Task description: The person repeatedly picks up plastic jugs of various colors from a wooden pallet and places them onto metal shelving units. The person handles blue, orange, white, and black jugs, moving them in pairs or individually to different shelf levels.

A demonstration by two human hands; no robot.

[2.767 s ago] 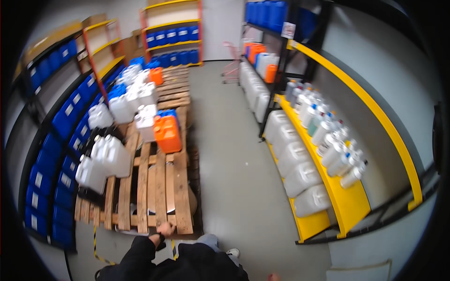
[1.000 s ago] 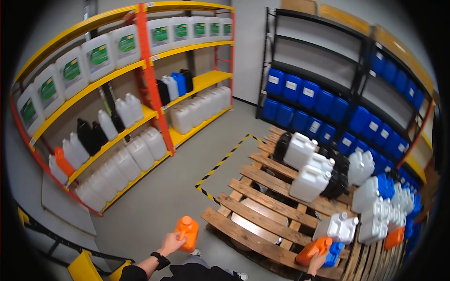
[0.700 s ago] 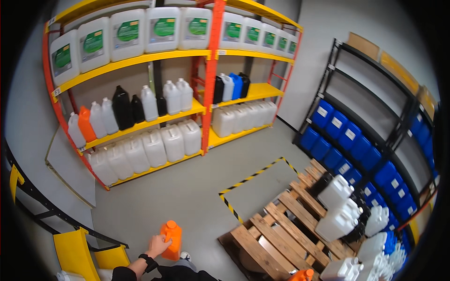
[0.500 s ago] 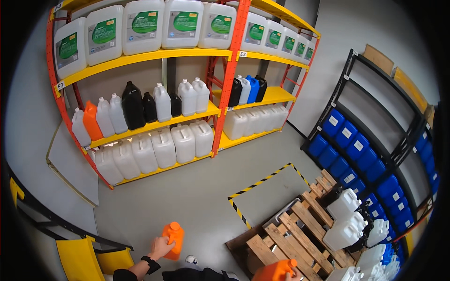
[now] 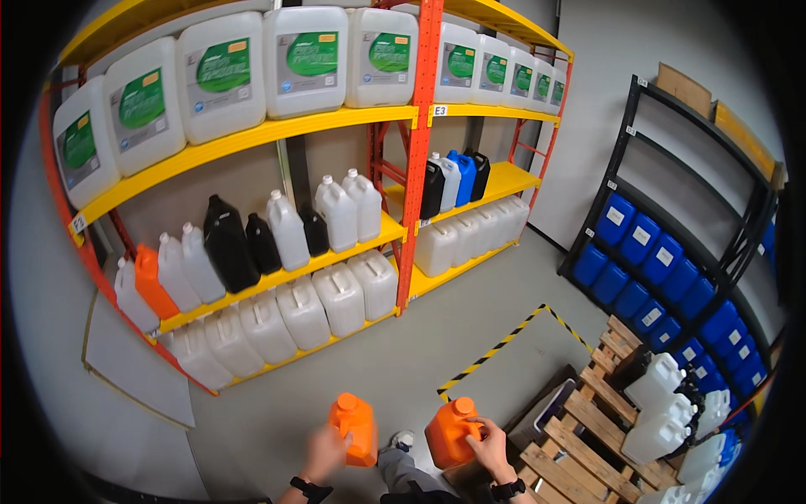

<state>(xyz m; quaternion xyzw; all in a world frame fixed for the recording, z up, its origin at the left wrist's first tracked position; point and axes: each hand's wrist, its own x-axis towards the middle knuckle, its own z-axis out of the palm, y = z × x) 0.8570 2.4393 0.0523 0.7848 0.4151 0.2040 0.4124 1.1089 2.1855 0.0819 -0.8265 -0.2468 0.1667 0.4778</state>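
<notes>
An orange plastic jerrycan with a round orange cap hangs upright from my left hand, whose fingers are closed at its handle and somewhat blurred. My right hand grips a second orange jerrycan by its handle, just to the right of the first. This one also wears an orange cap and tilts slightly. A gap of grey floor lies between the two cans, above my shoe. One more orange jerrycan stands near the left end of the rack's middle shelf, among white and black ones.
Ahead, an orange and yellow rack carries large white canisters and smaller bottles. Wooden pallets lie at right, with white jerrycans beside them. Blue canisters fill a black rack. Striped tape marks the floor.
My right hand has brought its orange jerrycan left, away from over the pallets and fully into view. The left hand's can sits farther right. The rack looks nearer, and my view has shifted.
</notes>
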